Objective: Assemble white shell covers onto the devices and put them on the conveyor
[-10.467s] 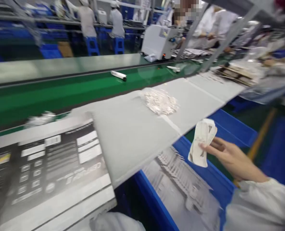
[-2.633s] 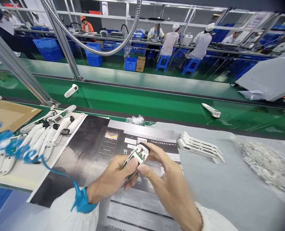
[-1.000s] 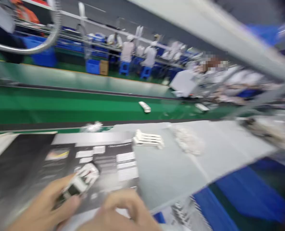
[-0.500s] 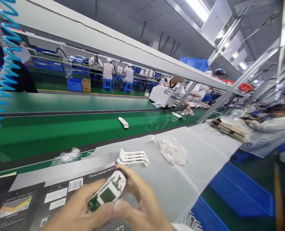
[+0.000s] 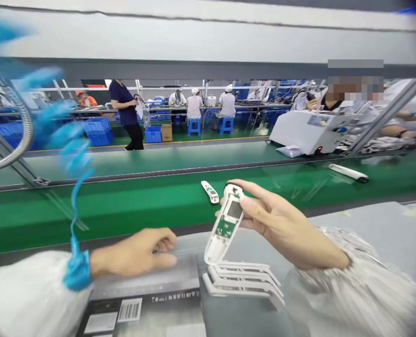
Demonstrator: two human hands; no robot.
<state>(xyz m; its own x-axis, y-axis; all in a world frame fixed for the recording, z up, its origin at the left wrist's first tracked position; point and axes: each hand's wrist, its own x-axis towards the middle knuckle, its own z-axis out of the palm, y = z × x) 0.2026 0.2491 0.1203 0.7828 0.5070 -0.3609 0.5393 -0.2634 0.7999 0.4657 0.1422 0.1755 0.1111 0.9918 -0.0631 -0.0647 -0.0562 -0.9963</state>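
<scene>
My right hand point(image 5: 276, 220) grips the upper end of a long white device housing point(image 5: 215, 243), with a green circuit board and a small dark screen inside. The housing leans with its rounded lower end toward me. My left hand point(image 5: 134, 252) holds nothing; its fingers are loosely curled, with the thumb apart. Around the left wrist sits a blue strap point(image 5: 77, 269) joined to a coiled blue cord. Several white bent plastic strips point(image 5: 243, 286) lie side by side below the housing. A similar white housing point(image 5: 210, 192) lies on the green belt just beyond my right hand.
A dark printed box point(image 5: 169, 309) with a barcode label lies under my left hand. The green conveyor belt point(image 5: 151, 201) runs across ahead and carries another white device point(image 5: 348, 172) at right. Beyond it stands a white machine point(image 5: 299, 132). A beam point(image 5: 193, 37) crosses overhead. Co-workers sit farther back.
My left hand has let go of the housing and moved left. My right hand has raised the housing toward the belt, tilting it more upright. The camera view has turned left and levelled.
</scene>
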